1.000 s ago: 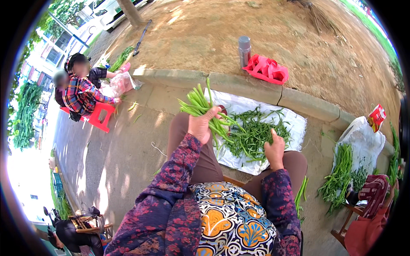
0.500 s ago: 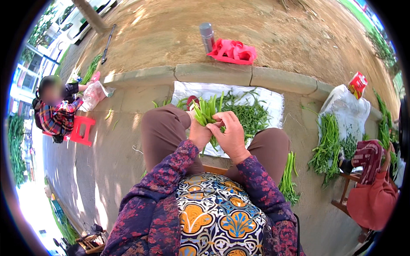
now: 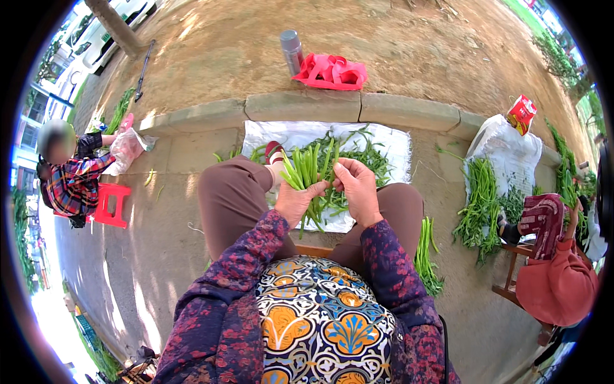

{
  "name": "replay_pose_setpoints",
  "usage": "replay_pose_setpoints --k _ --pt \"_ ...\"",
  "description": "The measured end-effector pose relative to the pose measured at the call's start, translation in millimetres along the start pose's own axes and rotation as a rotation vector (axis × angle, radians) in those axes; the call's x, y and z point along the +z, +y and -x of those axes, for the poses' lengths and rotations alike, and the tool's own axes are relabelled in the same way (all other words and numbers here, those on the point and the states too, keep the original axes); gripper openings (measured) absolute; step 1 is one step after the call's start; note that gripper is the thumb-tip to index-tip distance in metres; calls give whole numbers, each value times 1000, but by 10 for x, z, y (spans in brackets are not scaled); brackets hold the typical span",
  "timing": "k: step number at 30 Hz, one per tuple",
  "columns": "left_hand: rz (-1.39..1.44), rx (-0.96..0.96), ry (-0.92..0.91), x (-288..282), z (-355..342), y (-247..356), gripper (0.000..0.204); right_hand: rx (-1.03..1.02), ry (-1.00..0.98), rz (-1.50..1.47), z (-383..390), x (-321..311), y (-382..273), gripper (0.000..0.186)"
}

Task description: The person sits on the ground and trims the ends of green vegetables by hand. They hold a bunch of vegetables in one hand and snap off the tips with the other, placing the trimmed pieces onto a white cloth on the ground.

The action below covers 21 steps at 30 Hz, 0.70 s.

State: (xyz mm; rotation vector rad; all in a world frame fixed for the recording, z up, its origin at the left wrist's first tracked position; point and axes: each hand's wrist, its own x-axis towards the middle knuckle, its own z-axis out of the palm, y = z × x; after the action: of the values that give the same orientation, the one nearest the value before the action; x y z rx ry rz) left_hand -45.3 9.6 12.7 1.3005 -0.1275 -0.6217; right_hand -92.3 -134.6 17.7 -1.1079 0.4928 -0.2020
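A bunch of cut green vegetable stems [image 3: 305, 168] stands in my left hand [image 3: 294, 202], whose fingers are wrapped round its lower part. Leafy ends hang below that grip. Just to the right, my right hand [image 3: 359, 191] pinches a single green stem [image 3: 333, 165] between thumb and fingertips, close beside the bunch. Both hands are above my lap, between my knees. Under and beyond them, a heap of loose green leaves [image 3: 373, 161] lies on a white woven sheet [image 3: 398, 144].
A pile of stems [image 3: 425, 259] lies by my right knee. Along the stone kerb [image 3: 300, 107] stand a grey flask [image 3: 291, 50] and a pink bag [image 3: 332, 72]. One person sits by a red stool [image 3: 114, 206] at left; another, in a red top [image 3: 551, 281], sits at right near more greens [image 3: 481, 201].
My hands have drawn apart: the right has moved away from the bunch with one stem pinched in it. The whole scene has shifted a little to the left in the view.
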Motion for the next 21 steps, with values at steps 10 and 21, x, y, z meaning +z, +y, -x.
replay_pose_setpoints --k 10,21 --pt "27 -15 -82 -38 22 53 31 22 -183 96 42 10 -70 18" --pt "8 -32 -150 -78 80 62 25 97 -245 243 45 30 -56 13"
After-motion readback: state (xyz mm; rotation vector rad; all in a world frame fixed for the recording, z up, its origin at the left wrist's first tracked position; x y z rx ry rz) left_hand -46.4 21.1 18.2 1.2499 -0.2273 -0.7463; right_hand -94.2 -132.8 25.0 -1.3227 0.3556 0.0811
